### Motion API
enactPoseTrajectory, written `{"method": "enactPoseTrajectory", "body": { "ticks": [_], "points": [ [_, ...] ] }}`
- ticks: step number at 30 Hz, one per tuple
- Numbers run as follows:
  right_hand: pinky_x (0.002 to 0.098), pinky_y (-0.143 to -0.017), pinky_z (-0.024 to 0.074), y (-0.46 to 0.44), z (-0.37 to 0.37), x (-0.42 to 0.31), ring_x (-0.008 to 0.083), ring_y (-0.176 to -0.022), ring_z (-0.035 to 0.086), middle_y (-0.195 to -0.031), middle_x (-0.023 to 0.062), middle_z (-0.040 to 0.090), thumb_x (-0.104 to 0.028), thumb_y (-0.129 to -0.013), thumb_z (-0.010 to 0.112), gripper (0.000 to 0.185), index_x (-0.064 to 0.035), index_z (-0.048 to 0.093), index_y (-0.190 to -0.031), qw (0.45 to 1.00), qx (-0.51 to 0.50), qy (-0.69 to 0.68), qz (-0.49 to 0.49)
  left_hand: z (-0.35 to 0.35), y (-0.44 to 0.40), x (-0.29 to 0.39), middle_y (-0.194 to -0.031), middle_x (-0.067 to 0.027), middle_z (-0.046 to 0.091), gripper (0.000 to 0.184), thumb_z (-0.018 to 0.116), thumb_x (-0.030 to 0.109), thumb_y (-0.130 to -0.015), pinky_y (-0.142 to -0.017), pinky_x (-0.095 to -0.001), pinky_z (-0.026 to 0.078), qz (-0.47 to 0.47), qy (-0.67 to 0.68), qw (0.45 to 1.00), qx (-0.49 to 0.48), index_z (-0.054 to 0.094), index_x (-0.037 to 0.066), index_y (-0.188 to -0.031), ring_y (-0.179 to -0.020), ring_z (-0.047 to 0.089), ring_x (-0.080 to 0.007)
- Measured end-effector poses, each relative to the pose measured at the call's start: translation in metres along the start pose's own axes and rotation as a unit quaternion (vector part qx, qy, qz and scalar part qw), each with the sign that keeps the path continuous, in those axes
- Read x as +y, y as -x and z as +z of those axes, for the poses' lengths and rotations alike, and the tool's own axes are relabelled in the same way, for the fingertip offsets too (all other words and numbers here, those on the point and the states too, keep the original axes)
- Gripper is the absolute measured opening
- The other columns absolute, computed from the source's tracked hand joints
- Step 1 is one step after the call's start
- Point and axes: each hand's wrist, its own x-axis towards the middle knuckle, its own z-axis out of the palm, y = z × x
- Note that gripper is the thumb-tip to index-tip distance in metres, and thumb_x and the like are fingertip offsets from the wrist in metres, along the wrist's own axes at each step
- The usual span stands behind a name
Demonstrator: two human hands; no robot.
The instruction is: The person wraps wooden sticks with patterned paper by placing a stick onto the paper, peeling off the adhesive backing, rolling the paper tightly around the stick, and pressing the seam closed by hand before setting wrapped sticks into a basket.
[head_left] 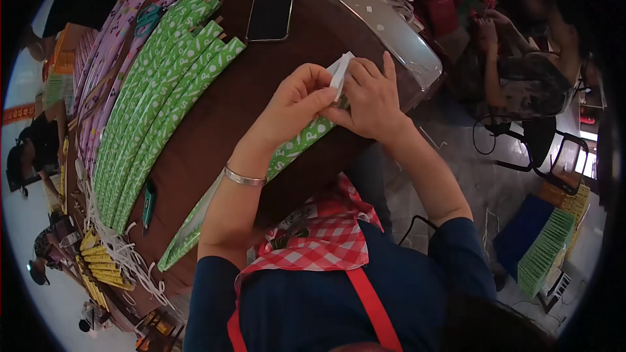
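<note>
Both my hands meet over the table's near right part, at the end of a long green printed strip (pixel 303 140). My left hand (pixel 293 101), with a silver bangle on its wrist, pinches a folded white piece (pixel 340 75) between thumb and fingers. On the other side of that piece, my right hand (pixel 368 98) has its thumb and fingers pressed against it, one finger raised. From my hands the green strip runs down to the lower left, passing under my left forearm.
Green printed strips (pixel 156 104) lie in a pile at the left, beside purple ones (pixel 107 58). A phone (pixel 272 6), teal scissors (pixel 149 19), a green cutter (pixel 149 205) and white cords (pixel 111 241) are on the table (pixel 215 130). Another person (pixel 531 85) sits at the upper right.
</note>
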Motion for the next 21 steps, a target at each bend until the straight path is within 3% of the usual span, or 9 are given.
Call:
{"method": "enactPoseTrajectory", "body": {
  "ticks": [2, 4, 8, 10, 14, 16, 21],
  "points": [
    [0.0677, -0.102, 0.0271, -0.001, -0.001, -0.001, 0.0288, -0.110, 0.054, -0.107, 0.0098, 0.060, -0.062, -0.074, 0.067, 0.061, -0.0047, 0.067, -0.094, 1.000, -0.005, -0.021, 0.010, -0.008, -0.011, -0.014, -0.098, -0.0003, 0.057, 0.018, 0.058, 0.007, -0.096, -0.074, -0.0211, 0.047, 0.005, 0.009, 1.000, -0.003, 0.053, 0.001, -0.111, -0.088, 0.054, -0.0050],
    [0.0653, -0.103, 0.0274, -0.001, -0.001, 0.001, 0.0289, -0.110, 0.055, -0.107, 0.0098, 0.060, -0.060, -0.075, 0.068, 0.058, -0.0043, 0.066, -0.090, 0.999, 0.015, -0.028, 0.015, -0.016, -0.018, -0.016, -0.098, 0.0000, 0.057, 0.014, 0.058, 0.007, -0.096, -0.070, -0.0213, 0.047, 0.005, -0.065, 0.998, 0.011, 0.055, 0.002, -0.109, -0.085, 0.054, -0.0039],
    [0.0606, -0.107, 0.0256, 0.002, -0.002, 0.006, 0.0298, -0.113, 0.056, -0.114, 0.0105, 0.061, -0.045, -0.078, 0.071, 0.045, -0.0034, 0.064, -0.094, 0.997, -0.021, -0.073, 0.021, -0.012, -0.018, -0.022, -0.098, -0.0030, 0.059, 0.010, 0.058, 0.007, -0.095, -0.067, -0.0237, 0.048, 0.022, -0.165, 0.985, 0.052, 0.058, 0.001, -0.103, -0.082, 0.056, -0.0065],
    [0.0591, -0.108, 0.0261, 0.004, 0.001, 0.006, 0.0292, -0.113, 0.056, -0.113, 0.0100, 0.061, -0.039, -0.078, 0.072, 0.039, -0.0040, 0.064, -0.093, 0.996, -0.011, -0.084, 0.019, -0.006, -0.018, -0.025, -0.099, -0.0073, 0.060, 0.009, 0.059, 0.007, -0.094, -0.066, -0.0266, 0.048, 0.182, -0.399, 0.891, 0.119, 0.060, -0.001, -0.099, -0.079, 0.057, -0.0120],
    [0.0566, -0.109, 0.0265, 0.003, -0.003, 0.004, 0.0286, -0.112, 0.057, -0.112, 0.0093, 0.062, -0.036, -0.076, 0.074, 0.036, -0.0045, 0.065, -0.091, 0.996, -0.017, -0.086, 0.029, -0.006, -0.019, -0.016, -0.100, -0.0104, 0.061, 0.011, 0.059, 0.006, -0.093, -0.067, -0.0287, 0.048, 0.154, -0.390, 0.903, 0.096, 0.061, -0.002, -0.100, -0.078, 0.059, -0.0170],
    [0.0560, -0.109, 0.0265, 0.003, -0.002, 0.004, 0.0283, -0.112, 0.057, -0.112, 0.0093, 0.062, -0.035, -0.077, 0.073, 0.035, -0.0047, 0.066, -0.092, 0.995, -0.010, -0.092, 0.031, -0.009, -0.026, -0.009, -0.099, -0.0095, 0.061, 0.012, 0.057, 0.006, -0.094, -0.068, -0.0288, 0.049, 0.084, -0.284, 0.954, 0.045, 0.060, -0.002, -0.101, -0.079, 0.059, -0.0157],
    [0.0537, -0.110, 0.0268, 0.004, -0.004, 0.008, 0.0272, -0.109, 0.059, -0.108, 0.0091, 0.062, -0.031, -0.079, 0.073, 0.030, -0.0058, 0.066, -0.092, 0.993, 0.009, -0.112, 0.020, -0.016, -0.035, -0.015, -0.101, -0.0068, 0.059, 0.013, 0.055, 0.006, -0.096, -0.072, -0.0270, 0.049, 0.047, -0.239, 0.970, 0.022, 0.060, -0.002, -0.104, -0.083, 0.059, -0.0119]
  ]
}}
